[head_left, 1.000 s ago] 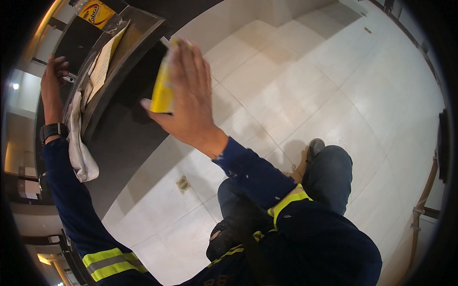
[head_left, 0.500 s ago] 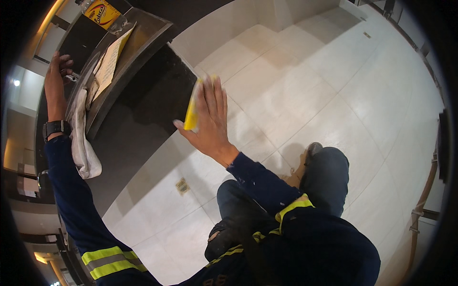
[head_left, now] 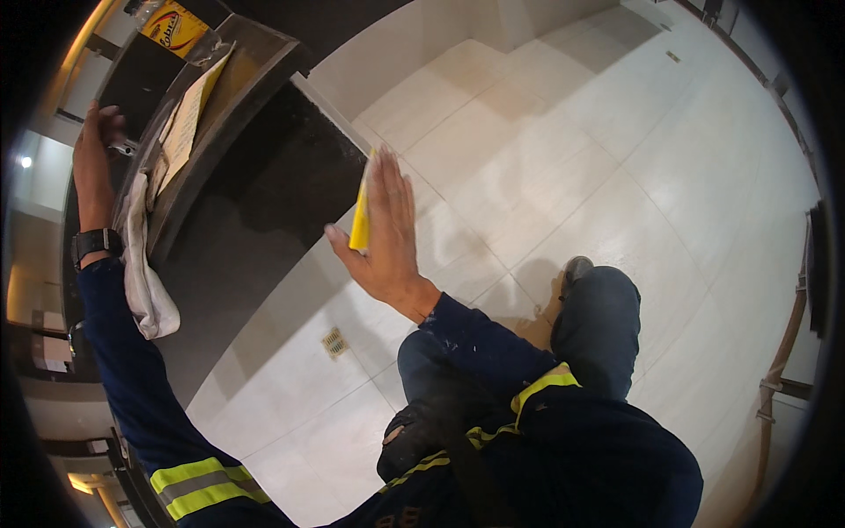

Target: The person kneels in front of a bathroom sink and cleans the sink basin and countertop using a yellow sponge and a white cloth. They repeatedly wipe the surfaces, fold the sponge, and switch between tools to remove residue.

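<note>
My right hand (head_left: 390,242) is flat, with fingers straight and thumb apart. Under its palm it holds a yellow sheet (head_left: 360,216), perhaps folded sandpaper, at the edge of the dark counter panel (head_left: 264,189). Up on the counter, my left hand (head_left: 95,145) rests with loosely bent fingers and nothing visible in them. A small metal piece (head_left: 128,148) lies beside those fingers. Next to my left wrist, a whitish cloth (head_left: 145,295) hangs over the counter edge. A printed cream sheet with a yellow underside (head_left: 182,132) leans on the ledge.
A clear bottle with a yellow label (head_left: 176,31) stands at the far end of the counter ledge (head_left: 255,75). Pale floor tiles (head_left: 607,194) spread to the right, with a small drain cover (head_left: 334,342) near my knees. A brown pipe (head_left: 775,370) runs along the right wall.
My right hand has shifted slightly with the yellow sheet and stands more edge-on. The counter and its things appear a little further left as the view moves.
</note>
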The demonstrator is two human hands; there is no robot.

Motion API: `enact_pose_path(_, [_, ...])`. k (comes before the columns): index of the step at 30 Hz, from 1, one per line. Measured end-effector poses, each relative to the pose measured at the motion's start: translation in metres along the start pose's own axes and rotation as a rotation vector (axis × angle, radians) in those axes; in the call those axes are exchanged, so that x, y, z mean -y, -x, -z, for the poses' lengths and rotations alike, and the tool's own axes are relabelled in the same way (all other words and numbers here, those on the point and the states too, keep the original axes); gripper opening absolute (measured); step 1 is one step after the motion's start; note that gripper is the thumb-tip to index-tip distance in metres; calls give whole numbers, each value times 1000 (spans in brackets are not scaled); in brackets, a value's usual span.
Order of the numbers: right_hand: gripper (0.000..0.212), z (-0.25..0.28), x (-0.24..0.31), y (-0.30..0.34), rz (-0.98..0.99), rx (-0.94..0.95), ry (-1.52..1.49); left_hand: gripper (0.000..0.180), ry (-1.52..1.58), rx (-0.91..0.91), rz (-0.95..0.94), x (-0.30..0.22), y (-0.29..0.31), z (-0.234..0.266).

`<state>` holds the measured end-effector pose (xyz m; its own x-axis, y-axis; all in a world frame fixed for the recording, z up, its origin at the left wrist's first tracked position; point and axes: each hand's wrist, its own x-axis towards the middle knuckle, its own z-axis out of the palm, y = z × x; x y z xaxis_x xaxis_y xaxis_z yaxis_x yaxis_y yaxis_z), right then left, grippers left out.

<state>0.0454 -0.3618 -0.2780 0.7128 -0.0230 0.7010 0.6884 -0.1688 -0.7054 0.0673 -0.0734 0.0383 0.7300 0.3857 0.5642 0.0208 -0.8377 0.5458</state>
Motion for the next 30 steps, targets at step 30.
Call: enact_pose_path(30, [78, 31, 84, -109, -74, 111, -416, 55, -65, -43, -10, 0, -5, 5])
